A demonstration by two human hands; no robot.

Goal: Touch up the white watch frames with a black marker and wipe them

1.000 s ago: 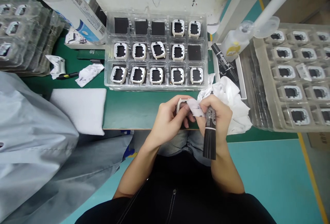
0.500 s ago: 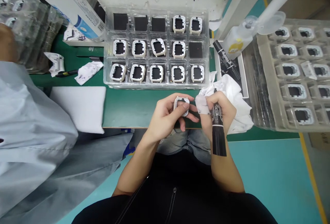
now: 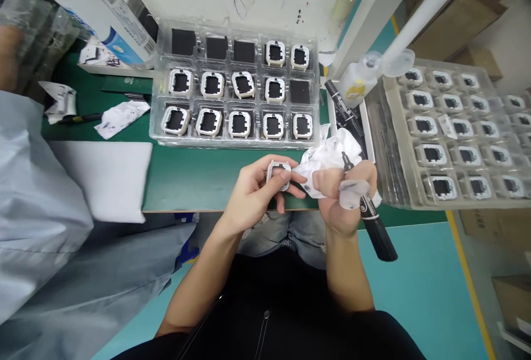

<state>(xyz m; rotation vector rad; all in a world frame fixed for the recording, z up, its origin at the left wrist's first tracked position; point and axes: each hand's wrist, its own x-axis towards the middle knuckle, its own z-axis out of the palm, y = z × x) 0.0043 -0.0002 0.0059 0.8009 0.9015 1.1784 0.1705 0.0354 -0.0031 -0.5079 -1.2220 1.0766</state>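
Note:
My left hand (image 3: 257,194) pinches a white watch case frame (image 3: 279,176) between thumb and fingers, just over the bench's front edge. To its right, my right hand (image 3: 342,197) is closed around a black marker pen (image 3: 377,227), whose narrow tip points up and away from me. A pale, stained covering (image 3: 353,193) sits on a finger or thumb of that hand. Behind the right hand lies a crumpled white cloth (image 3: 327,152) with dark smudges. Beyond my hands stands a clear plastic tray (image 3: 155,128) holding several similar frames, with black pads showing in some pockets.
More markers lie in a white box (image 3: 372,147) beside a dispenser bottle (image 3: 354,83). Stacked trays of frames (image 3: 398,183) stand at right. A white foam sheet (image 3: 103,183), a stained paper scrap (image 3: 122,118) and a large bottle (image 3: 112,22) are at left, near a co-worker's grey sleeve (image 3: 37,194).
My right hand has turned, so the marker now slants with its thick end out to the right. The left hand keeps the frame. The whole view has shifted a little.

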